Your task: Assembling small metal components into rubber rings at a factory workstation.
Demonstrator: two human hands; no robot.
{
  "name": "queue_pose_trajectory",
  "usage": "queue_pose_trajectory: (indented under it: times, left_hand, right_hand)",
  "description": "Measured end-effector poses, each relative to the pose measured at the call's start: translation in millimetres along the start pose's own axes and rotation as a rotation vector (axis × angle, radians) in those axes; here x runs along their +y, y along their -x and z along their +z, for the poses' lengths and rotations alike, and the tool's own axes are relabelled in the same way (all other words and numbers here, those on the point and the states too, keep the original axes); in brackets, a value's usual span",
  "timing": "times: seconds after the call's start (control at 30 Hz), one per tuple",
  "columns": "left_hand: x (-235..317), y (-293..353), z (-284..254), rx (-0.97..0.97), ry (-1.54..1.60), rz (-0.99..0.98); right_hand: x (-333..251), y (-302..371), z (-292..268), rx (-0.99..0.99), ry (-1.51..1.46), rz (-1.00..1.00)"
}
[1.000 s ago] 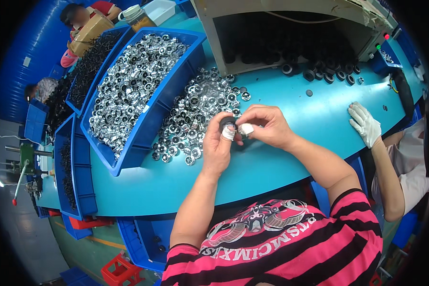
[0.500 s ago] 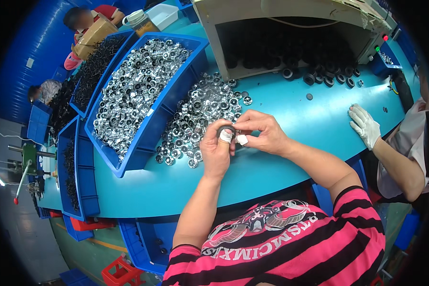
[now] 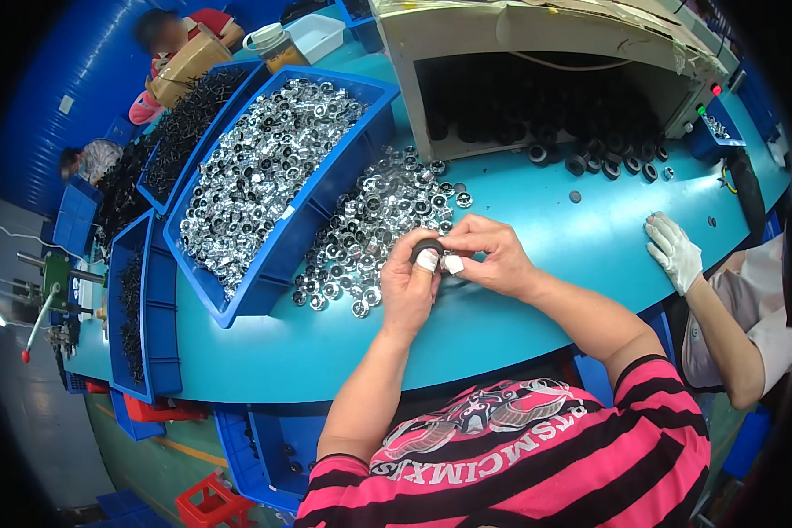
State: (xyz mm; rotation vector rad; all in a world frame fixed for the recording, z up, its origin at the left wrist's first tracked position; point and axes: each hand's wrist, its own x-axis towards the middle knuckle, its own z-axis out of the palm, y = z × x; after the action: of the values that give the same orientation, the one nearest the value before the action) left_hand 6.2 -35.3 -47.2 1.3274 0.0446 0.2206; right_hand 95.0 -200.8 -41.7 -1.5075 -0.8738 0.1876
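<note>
My left hand point(image 3: 412, 286) is closed around a black ring point(image 3: 427, 249), its white-wrapped thumb pressed against it. Close on the right, my right hand point(image 3: 497, 257) has its fingers drawn together in a pinch at the ring's side. Its thumb tip is also wrapped in white, and a small shiny bit shows beside it, too small to make out. Both hands are above the teal table point(image 3: 326, 352). Just beyond them spreads a loose pile of chrome round parts point(image 3: 352, 233) with dark centres.
A blue bin point(image 3: 238, 304) of the same chrome parts stands at left, beside bins of black parts point(image 3: 194, 114). A beige open-fronted box point(image 3: 400, 75) holds black rings, some spilling out. At right rests a co-worker's gloved hand point(image 3: 675, 253). A green press point(image 3: 55, 282) stands far left.
The view has shifted slightly. Both hands remain together at the black ring, with small finger movements. The co-worker's gloved hand stays on the table.
</note>
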Motion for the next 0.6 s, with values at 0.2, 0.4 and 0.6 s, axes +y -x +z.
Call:
queue_pose_trajectory:
  times: [0.2, 0.4, 0.6]
  left_hand:
    - [-3, -9, -5, -0.099, 0.148, -0.101]
    - [-3, -9, -5, -0.185, 0.118, -0.101]
    - [6, -4, 6, -0.169, 0.048, -0.132]
  right_hand:
    - [6, -7, -5, -0.018, -0.286, 0.371]
    - [7, -9, -15, -0.042, -0.335, 0.445]
    - [7, -7, -12, -0.029, -0.335, 0.522]
